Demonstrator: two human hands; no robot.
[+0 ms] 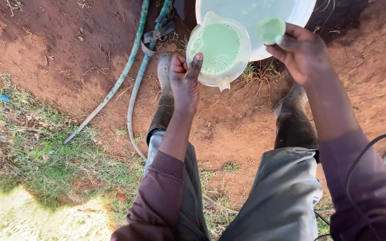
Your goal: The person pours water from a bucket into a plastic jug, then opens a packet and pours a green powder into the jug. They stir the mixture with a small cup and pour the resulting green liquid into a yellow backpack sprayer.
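Observation:
My left hand grips the handle of a clear plastic jug that is full of frothy pale green liquid. The jug is held level over the red soil, beside a large white bucket that holds the same green liquid. My right hand holds a small pale green cup at the bucket's near rim. Both arms wear dark maroon sleeves. My legs in grey trousers and muddy rubber boots stand below the jug.
Two green hoses run across the red earth at the left, joined by a grey strap near the top. Grass covers the lower left. A black cable loops by my right arm.

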